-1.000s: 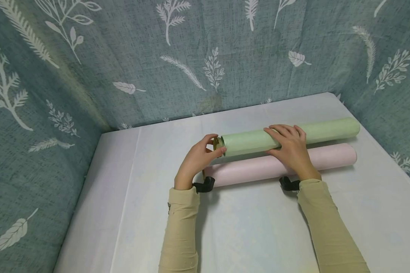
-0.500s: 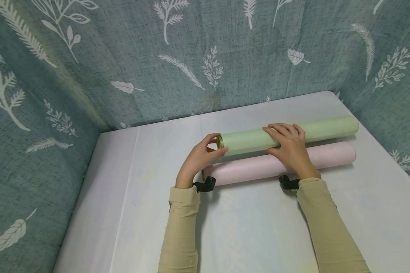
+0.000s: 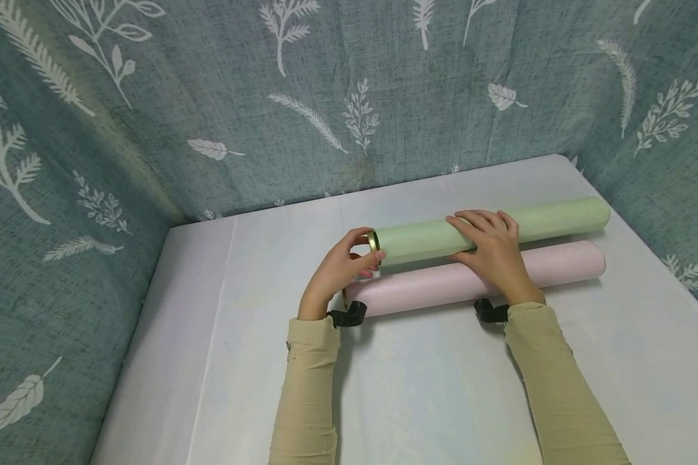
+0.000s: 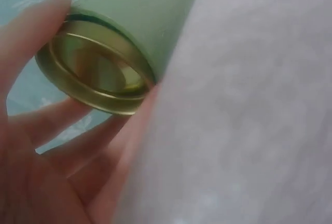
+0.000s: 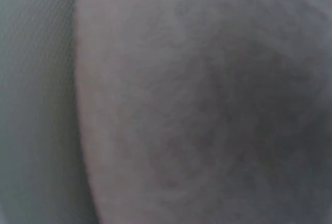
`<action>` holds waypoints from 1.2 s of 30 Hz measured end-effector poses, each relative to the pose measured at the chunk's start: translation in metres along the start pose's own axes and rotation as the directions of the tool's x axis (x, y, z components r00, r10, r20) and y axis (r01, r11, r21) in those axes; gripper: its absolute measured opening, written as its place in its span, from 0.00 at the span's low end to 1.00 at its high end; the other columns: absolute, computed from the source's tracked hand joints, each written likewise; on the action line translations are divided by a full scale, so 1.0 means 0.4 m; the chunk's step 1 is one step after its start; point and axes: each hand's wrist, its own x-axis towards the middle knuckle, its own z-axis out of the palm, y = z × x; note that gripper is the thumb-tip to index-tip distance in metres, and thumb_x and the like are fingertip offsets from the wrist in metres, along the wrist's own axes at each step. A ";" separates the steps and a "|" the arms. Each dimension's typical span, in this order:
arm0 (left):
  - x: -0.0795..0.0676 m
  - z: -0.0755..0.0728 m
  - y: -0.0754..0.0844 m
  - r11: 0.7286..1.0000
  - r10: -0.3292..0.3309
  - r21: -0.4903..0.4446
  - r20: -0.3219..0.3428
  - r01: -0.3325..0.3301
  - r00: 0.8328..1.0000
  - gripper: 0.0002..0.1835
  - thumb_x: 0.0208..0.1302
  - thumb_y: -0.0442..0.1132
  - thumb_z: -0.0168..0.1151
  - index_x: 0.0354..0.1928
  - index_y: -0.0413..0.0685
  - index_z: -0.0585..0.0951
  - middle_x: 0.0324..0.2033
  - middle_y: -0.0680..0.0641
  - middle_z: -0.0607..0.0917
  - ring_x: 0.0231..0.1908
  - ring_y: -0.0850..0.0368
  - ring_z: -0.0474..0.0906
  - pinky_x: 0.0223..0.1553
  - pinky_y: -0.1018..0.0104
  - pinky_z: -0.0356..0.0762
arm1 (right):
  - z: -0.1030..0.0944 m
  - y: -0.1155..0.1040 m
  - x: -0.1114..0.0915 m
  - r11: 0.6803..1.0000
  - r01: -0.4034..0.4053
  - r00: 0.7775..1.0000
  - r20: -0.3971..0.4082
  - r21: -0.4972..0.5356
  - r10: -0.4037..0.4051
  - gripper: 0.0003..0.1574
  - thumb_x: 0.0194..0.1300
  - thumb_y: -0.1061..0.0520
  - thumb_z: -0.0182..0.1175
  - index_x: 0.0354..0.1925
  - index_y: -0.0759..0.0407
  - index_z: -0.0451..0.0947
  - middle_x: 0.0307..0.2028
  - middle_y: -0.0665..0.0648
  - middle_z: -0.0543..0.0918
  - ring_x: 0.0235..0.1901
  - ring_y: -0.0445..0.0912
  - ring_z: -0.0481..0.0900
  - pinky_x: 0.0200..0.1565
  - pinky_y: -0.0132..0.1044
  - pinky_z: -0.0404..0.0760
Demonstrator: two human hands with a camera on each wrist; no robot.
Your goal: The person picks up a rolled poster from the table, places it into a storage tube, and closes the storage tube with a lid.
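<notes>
A long light green tube [image 3: 413, 243] lies crosswise, behind a pink tube [image 3: 424, 290]. My left hand [image 3: 333, 274] pinches the gold metal lid [image 3: 373, 243] at the green tube's left end, thumb on the near side and fingers on the far side. Seen from the left wrist, the shiny recessed lid [image 4: 88, 97] sits right at the tube's mouth, with a dark line between its rim and the green wall. My right hand [image 3: 493, 250] grips the green tube around its middle, fingers over the top. A blurred close-up of skin fills most of the right wrist view.
Both tubes rest on a white-covered table [image 3: 256, 374]. A teal curtain [image 3: 238, 97] with white leaf prints hangs behind it and on both sides. Black wrist cameras, left [image 3: 349, 315] and right [image 3: 491, 311], sit close to the pink tube.
The gold lid has moved rightward against the green tube's end, narrowing the gap seen a second ago. My left hand has shifted slightly right with it; my right hand keeps its hold.
</notes>
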 end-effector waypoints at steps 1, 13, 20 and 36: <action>0.002 0.001 -0.002 1.000 0.003 -0.014 0.006 -0.003 1.000 0.32 0.58 0.47 0.60 0.63 0.51 0.61 0.56 0.45 0.67 0.40 0.41 0.76 0.38 0.56 0.77 | 0.000 0.000 0.000 1.000 -0.001 1.000 0.002 -0.001 0.001 0.47 0.38 0.49 0.73 0.59 0.44 0.67 0.56 0.51 0.69 0.57 0.52 0.59 0.60 0.55 0.43; 0.005 -0.010 -0.025 0.985 -0.006 -0.171 0.104 0.024 0.995 0.32 0.62 0.45 0.55 0.66 0.58 0.55 0.61 0.45 0.61 0.46 0.39 0.74 0.43 0.55 0.75 | 0.002 0.000 -0.003 1.000 -0.004 1.000 0.010 0.005 0.004 0.47 0.38 0.50 0.73 0.59 0.44 0.67 0.56 0.51 0.69 0.57 0.52 0.59 0.60 0.54 0.43; 0.011 -0.006 -0.034 0.985 -0.005 -0.174 0.052 0.014 0.999 0.31 0.59 0.45 0.59 0.64 0.61 0.61 0.58 0.46 0.66 0.43 0.48 0.77 0.43 0.51 0.74 | 0.001 0.001 -0.002 1.000 0.000 1.000 0.008 -0.004 0.000 0.47 0.38 0.49 0.73 0.59 0.44 0.67 0.56 0.51 0.69 0.57 0.52 0.59 0.59 0.55 0.43; 0.030 -0.004 -0.057 0.989 0.008 -0.148 -0.025 -0.011 1.000 0.30 0.53 0.45 0.64 0.60 0.66 0.67 0.54 0.48 0.71 0.38 0.51 0.78 0.42 0.53 0.75 | 0.003 0.003 0.001 0.999 0.042 0.998 -0.037 -0.001 -0.042 0.46 0.35 0.50 0.74 0.57 0.46 0.70 0.55 0.52 0.71 0.56 0.52 0.61 0.59 0.54 0.46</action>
